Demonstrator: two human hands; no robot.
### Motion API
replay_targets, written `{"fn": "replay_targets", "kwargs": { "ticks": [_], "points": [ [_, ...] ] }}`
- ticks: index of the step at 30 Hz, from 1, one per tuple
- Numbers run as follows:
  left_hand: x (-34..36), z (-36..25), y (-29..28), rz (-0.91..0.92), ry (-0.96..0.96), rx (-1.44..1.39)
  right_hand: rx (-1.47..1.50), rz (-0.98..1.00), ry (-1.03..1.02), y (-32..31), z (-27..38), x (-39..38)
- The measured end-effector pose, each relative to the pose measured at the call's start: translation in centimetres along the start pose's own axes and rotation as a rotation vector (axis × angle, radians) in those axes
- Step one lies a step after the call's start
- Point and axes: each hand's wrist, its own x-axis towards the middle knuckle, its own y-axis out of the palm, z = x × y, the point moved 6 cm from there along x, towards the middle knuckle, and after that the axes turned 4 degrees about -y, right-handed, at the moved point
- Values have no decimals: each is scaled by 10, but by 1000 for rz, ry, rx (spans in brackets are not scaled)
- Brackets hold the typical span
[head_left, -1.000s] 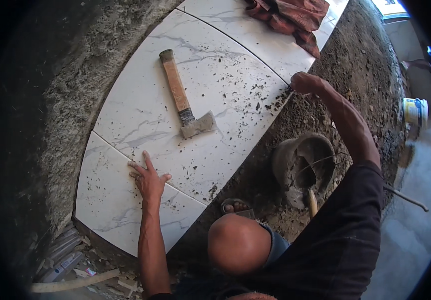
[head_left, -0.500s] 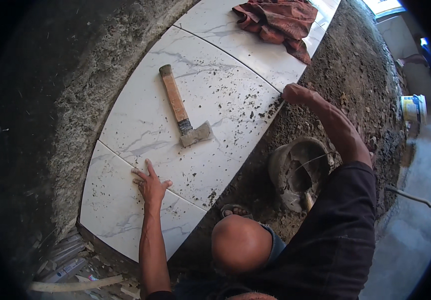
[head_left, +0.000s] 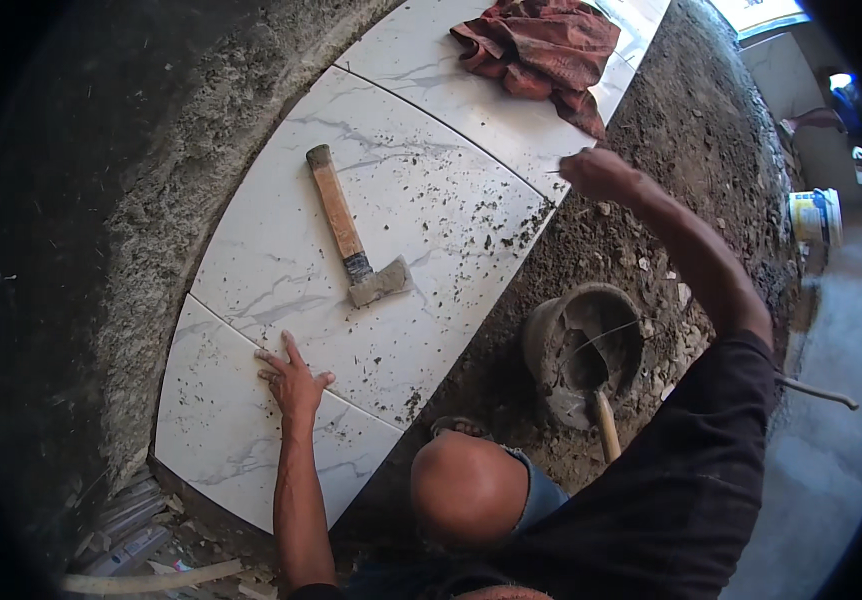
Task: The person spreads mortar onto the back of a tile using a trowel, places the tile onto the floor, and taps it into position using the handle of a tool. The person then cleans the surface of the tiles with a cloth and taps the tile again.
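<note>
Right hand [head_left: 591,172] curled round something thin [head_left: 553,171], too small to name | dark seam [head_left: 471,141] slants upper-left to lower-right, its near end just below-left of that hand, the closer one | left hand [head_left: 296,388] wide, straddling the joint between lower tile [head_left: 221,420] and middle tile [head_left: 281,230] | hatchet [head_left: 338,212] lies between hands

From here I see L hand [head_left: 294,385] spread flat across joint btwn marble-look tiles [head_left: 261,255]; R hand [head_left: 596,173] gripping thin item [head_left: 552,172], too small to ID. Hatchet [head_left: 337,213] on mid tile, red cloth [head_left: 546,50] beyond, bucket [head_left: 539,345] on dirt [head_left: 706,130].
</note>
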Motion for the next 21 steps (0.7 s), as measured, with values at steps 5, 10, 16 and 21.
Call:
{"fn": "replay_targets", "kwargs": {
  "ticks": [5, 10, 16, 21],
  "points": [
    [1, -4, -3, -22, 33, -54, 46, -220, 167, -7, 24, 68],
    [-4, -5, -7, 36, 11, -63, 28, -75, 170, 13, 37, 83],
    [0, -4, -7, 31, 17, -65, -127, 73, 134, -14, 64, 115],
    [-2, -6, -6, 14, 11, -17, -96, 47, 165, -6, 60, 115]
  ]
}}
